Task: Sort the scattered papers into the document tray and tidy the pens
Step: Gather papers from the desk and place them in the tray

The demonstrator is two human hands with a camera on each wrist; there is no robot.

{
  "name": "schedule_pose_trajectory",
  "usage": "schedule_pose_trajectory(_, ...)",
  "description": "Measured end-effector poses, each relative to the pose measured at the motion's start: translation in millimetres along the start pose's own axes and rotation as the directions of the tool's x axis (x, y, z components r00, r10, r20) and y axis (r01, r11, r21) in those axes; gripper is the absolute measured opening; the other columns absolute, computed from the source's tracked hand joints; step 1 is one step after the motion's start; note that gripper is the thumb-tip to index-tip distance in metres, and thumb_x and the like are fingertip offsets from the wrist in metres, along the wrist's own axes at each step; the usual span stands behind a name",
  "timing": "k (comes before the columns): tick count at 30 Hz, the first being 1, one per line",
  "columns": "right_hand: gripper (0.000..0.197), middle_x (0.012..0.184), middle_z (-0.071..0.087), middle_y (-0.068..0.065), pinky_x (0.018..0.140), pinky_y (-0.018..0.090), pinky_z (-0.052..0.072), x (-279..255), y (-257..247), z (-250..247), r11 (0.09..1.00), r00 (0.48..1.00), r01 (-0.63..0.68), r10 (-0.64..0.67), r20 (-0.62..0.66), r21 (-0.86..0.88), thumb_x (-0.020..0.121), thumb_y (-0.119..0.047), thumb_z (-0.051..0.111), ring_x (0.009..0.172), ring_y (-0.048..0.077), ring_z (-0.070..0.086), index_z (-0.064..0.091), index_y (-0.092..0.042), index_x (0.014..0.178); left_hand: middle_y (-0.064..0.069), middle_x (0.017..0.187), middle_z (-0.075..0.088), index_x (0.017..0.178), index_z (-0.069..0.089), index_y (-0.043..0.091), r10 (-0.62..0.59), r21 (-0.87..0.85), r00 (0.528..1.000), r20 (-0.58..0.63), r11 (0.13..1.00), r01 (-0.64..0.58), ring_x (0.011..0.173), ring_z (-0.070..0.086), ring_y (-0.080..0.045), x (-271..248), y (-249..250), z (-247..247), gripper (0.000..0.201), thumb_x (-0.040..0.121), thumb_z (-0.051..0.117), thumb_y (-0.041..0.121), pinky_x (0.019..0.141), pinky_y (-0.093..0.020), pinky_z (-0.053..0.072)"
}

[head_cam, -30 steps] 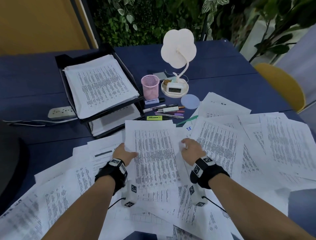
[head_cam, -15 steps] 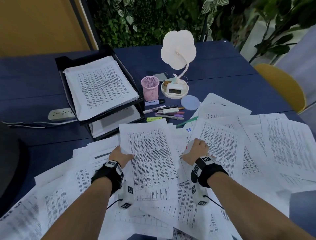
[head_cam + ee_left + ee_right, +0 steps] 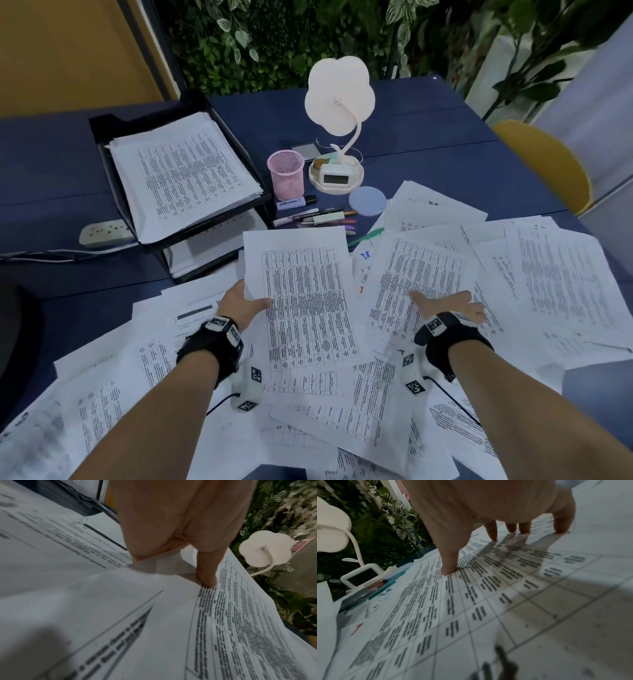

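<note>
Left hand (image 3: pixel 245 303) gripped the left edge of a printed sheet (image 3: pixel 301 301), thumb on top; the one-sided grip could let it sag or tear. Right hand (image 3: pixel 448 306) pressed flat, fingers spread, on a neighbouring page (image 3: pixel 411 274), apt to drag loose papers (image 3: pixel 555 274). Beyond the grip on the desk (image 3: pixel 428 137): document tray (image 3: pixel 102 126) well filled, so stack could slide; pens (image 3: pixel 318 216) loose.
</note>
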State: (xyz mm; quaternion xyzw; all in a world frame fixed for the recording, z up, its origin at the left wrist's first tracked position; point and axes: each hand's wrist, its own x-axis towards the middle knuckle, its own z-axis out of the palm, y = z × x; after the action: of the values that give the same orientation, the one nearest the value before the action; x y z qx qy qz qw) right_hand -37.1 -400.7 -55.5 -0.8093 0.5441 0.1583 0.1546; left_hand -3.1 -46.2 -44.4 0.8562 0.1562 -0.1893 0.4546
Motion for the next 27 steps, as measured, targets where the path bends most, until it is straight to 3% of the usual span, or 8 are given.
schedule_pose_trajectory(6, 0.104, 0.135, 0.036, 0.022, 0.107, 0.045, 0.029, 15.5, 15.6, -13.2, 0.985, 0.998, -0.049, 0.042, 0.046, 0.166, 0.063, -0.063, 0.076, 0.128, 0.033, 0.035, 0.03, -0.001, 0.133, -0.004, 0.128, 0.058, 0.131, 0.049, 0.011, 0.019, 0.03, 1.0, 0.025, 0.999, -0.019, 0.118, 0.054, -0.025, -6.0, 14.5, 20.5, 0.061, 0.079, 0.075, 0.027, 0.103, -0.04, 0.042)
schedule_pose_trajectory(9, 0.081, 0.09, 0.059, 0.014, 0.071, 0.034, 0.052, 18.7, 22.1, -21.2, 0.985, 0.993, -0.034, 0.014, 0.118, 0.17, 0.068, -0.062, 0.073, 0.078, 0.023, 0.059, 0.047, 0.005, 0.106, -0.005, 0.127, 0.06, 0.129, 0.051, 0.011, 0.014, 0.032, 0.999, 0.04, 0.999, -0.015, 0.117, 0.055, -0.026, -6.0, 17.8, 31.7, 0.059, 0.077, 0.076, 0.025, 0.103, -0.042, 0.042)
schedule_pose_trajectory(10, 0.078, 0.083, 0.064, 0.011, 0.068, 0.031, 0.054, 17.8, 22.5, -23.0, 0.985, 0.986, -0.027, -0.001, 0.168, 0.169, 0.068, -0.063, 0.071, 0.07, 0.021, 0.061, 0.056, 0.004, 0.103, -0.005, 0.13, 0.057, 0.131, 0.05, 0.011, 0.003, 0.037, 0.999, 0.047, 0.999, -0.005, 0.12, 0.053, -0.026, -6.6, 18.7, 34.6, 0.063, 0.077, 0.077, 0.027, 0.105, -0.043, 0.041)
schedule_pose_trajectory(13, 0.091, 0.104, 0.062, 0.013, 0.09, 0.036, 0.046, 13.1, 21.9, -24.8, 0.997, 0.995, 0.005, -0.012, 0.102, 0.072, 0.055, -0.074, 0.07, 0.098, 0.025, 0.058, 0.057, -0.003, 0.11, -0.003, 0.138, 0.049, 0.137, 0.044, 0.009, -0.016, 0.074, 0.998, 0.063, 0.997, 0.012, 0.126, 0.046, -0.026, -12.5, 21.6, 39.9, 0.069, 0.078, 0.076, 0.029, 0.108, -0.041, 0.036)
schedule_pose_trajectory(17, 0.101, 0.121, 0.05, 0.013, 0.098, 0.041, 0.034, 10.8, 19.1, -26.9, 0.999, 0.999, -0.028, 0.029, 0.031, -0.047, 0.056, -0.075, 0.069, 0.115, 0.027, 0.044, 0.043, -0.003, 0.123, -0.003, 0.135, 0.05, 0.136, 0.045, 0.009, -0.032, 0.067, 0.999, 0.044, 0.997, 0.029, 0.125, 0.046, -0.026, -20.9, 22.9, 44.5, 0.062, 0.082, 0.073, 0.021, 0.106, -0.037, 0.036)
schedule_pose_trajectory(20, 0.099, 0.126, 0.045, 0.014, 0.098, 0.043, 0.035, 15.4, 20.9, -24.0, 0.999, 0.999, -0.013, 0.012, 0.031, 0.029, 0.061, -0.068, 0.072, 0.117, 0.03, 0.044, 0.035, -0.001, 0.125, -0.008, 0.135, 0.053, 0.134, 0.047, 0.01, -0.031, 0.075, 0.999, 0.044, 0.997, 0.028, 0.122, 0.049, -0.027, -22.4, 25.0, 47.1, 0.059, 0.082, 0.073, 0.02, 0.103, -0.037, 0.038)
schedule_pose_trajectory(24, 0.086, 0.119, 0.049, 0.019, 0.078, 0.037, 0.047, 18.2, 26.8, -21.6, 0.988, 0.993, 0.043, -0.058, 0.101, 0.146, 0.066, -0.049, 0.079, 0.106, 0.029, 0.054, 0.033, -0.001, 0.121, -0.011, 0.141, 0.047, 0.138, 0.041, 0.006, -0.033, 0.121, 0.999, 0.021, 0.992, 0.03, 0.129, 0.043, -0.028, -26.5, 30.1, 49.4, 0.062, 0.085, 0.07, 0.02, 0.105, -0.037, 0.035)
schedule_pose_trajectory(27, 0.07, 0.145, 0.039, 0.008, 0.087, 0.03, 0.044, 17.6, 28.8, -26.5, 0.94, 0.978, 0.106, -0.157, 0.138, 0.323, 0.085, -0.036, 0.062, 0.128, 0.029, 0.044, 0.03, -0.014, 0.143, -0.011, 0.14, 0.048, 0.137, 0.042, 0.007, -0.035, 0.116, 0.999, 0.017, 0.993, 0.033, 0.127, 0.044, -0.028, -26.8, 30.7, 49.2, 0.062, 0.084, 0.071, 0.021, 0.104, -0.038, 0.036)
